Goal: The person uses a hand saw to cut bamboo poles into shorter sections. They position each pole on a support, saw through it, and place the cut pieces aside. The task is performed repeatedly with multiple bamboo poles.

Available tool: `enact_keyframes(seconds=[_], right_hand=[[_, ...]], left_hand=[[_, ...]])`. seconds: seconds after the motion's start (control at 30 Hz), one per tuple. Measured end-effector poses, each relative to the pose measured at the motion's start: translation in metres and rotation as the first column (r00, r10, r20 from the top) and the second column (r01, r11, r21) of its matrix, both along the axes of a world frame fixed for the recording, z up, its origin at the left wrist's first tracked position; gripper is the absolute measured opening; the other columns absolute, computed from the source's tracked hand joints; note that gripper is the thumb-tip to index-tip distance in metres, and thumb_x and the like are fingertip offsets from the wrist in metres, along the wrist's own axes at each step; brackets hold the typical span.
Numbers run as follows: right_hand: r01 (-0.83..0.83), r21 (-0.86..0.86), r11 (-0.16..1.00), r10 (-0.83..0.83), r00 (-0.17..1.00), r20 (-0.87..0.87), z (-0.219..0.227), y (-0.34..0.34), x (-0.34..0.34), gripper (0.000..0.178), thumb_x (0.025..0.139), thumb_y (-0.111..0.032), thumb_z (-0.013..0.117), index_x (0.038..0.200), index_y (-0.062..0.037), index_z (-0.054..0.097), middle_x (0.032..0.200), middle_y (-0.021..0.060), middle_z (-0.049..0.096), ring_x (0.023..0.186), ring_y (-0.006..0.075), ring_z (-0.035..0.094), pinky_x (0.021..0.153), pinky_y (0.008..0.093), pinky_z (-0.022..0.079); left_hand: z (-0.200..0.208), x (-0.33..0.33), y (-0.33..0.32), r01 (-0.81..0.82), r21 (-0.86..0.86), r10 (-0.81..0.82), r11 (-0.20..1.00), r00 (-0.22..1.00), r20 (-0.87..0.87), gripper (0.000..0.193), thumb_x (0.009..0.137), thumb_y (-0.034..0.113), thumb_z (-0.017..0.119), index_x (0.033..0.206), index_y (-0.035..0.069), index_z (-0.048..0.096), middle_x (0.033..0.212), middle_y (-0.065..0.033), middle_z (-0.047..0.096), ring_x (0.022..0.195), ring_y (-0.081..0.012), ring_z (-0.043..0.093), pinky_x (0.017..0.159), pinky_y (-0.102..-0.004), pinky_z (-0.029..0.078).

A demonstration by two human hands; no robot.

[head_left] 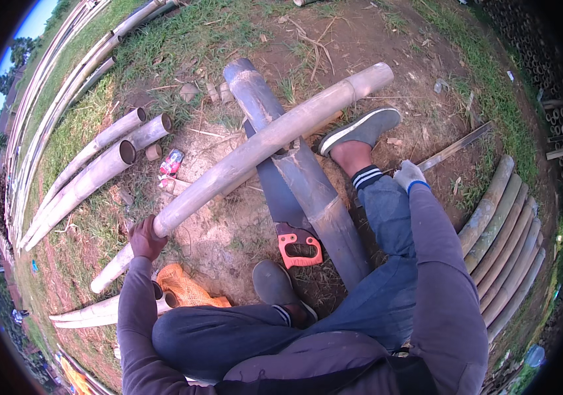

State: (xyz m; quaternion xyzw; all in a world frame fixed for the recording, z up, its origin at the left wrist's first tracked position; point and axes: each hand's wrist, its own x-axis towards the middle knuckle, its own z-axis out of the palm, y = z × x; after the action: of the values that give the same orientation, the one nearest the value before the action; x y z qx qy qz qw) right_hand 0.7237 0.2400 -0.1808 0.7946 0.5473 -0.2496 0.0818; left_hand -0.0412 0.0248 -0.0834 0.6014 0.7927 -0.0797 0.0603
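Note:
A pale bamboo pole (281,135) lies slantwise across a thicker grey bamboo pole (301,174) on the ground. My bare left hand (146,238) is closed round its near left end. Beneath that end runs another pale pole (111,268). On my right, my gloved right hand (410,175) is closed on a long flat strip (456,146) that points away to the right; I cannot tell whether it is a blade or a slat. A handsaw (300,249) with an orange and black handle lies between my feet, its blade partly under the poles.
Several cut bamboo poles lie at the left (90,178), and several more are lined up at the right (509,243). An orange mesh sack (186,289) is by my left knee. A red packet (171,164) lies on the dirt. My shoes (360,128) flank the grey pole.

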Motion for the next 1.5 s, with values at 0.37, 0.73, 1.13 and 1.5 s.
enact_keyframes(seconds=[0.37, 0.73, 1.13, 1.5], right_hand=[[0.509, 0.360, 0.782, -0.550, 0.835, 0.013, 0.043, -0.009, 0.045, 0.049, 0.089, -0.025, 0.071, 0.134, -0.0057, 0.070, 0.130, 0.0250, 0.073, 0.123, 0.0413, 0.070, 0.108, 0.0480, 0.054], [0.890, 0.009, 0.456, 0.104, -0.044, -0.994, 0.074, 0.012, 0.049, 0.046, 0.098, -0.010, 0.065, 0.143, -0.0041, 0.059, 0.108, 0.0071, 0.070, 0.085, 0.0201, 0.068, 0.075, 0.0363, 0.056], [0.683, -0.257, 0.684, 0.041, -0.388, -0.921, 0.110, 0.004, -0.173, 0.073, 0.097, -0.001, 0.069, 0.161, -0.0084, 0.035, 0.129, 0.0136, 0.063, 0.109, 0.0254, 0.069, 0.089, 0.0411, 0.065], [0.676, -0.265, 0.687, 0.004, -0.369, -0.930, 0.119, 0.029, -0.226, 0.069, 0.098, -0.003, 0.070, 0.159, -0.0104, 0.038, 0.126, 0.0113, 0.059, 0.109, 0.0249, 0.068, 0.084, 0.0414, 0.065]], left_hand=[[0.067, 0.147, 0.115, 0.353, 0.264, -0.395, 0.898, 0.910, 0.126, 0.070, 0.069, 0.033, 0.090, 0.130, 0.010, 0.064, 0.117, -0.0165, 0.068, 0.110, -0.0392, 0.067, 0.095, -0.0520, 0.056], [0.062, 0.239, 0.164, 0.347, 0.093, -0.354, 0.933, 0.934, 0.060, 0.076, 0.072, 0.040, 0.093, 0.134, 0.012, 0.060, 0.122, -0.0159, 0.066, 0.118, -0.0398, 0.064, 0.097, -0.0544, 0.055], [0.040, 0.281, 0.179, 0.332, 0.119, -0.335, 0.936, 0.942, 0.008, 0.071, 0.072, 0.043, 0.092, 0.129, 0.015, 0.060, 0.118, -0.0145, 0.065, 0.116, -0.0374, 0.065, 0.095, -0.0561, 0.049], [0.020, 0.299, 0.218, 0.384, 0.140, -0.384, 0.912, 0.923, -0.027, 0.057, 0.079, 0.043, 0.085, 0.122, 0.016, 0.060, 0.117, -0.0149, 0.065, 0.115, -0.0364, 0.066, 0.095, -0.0568, 0.047]])
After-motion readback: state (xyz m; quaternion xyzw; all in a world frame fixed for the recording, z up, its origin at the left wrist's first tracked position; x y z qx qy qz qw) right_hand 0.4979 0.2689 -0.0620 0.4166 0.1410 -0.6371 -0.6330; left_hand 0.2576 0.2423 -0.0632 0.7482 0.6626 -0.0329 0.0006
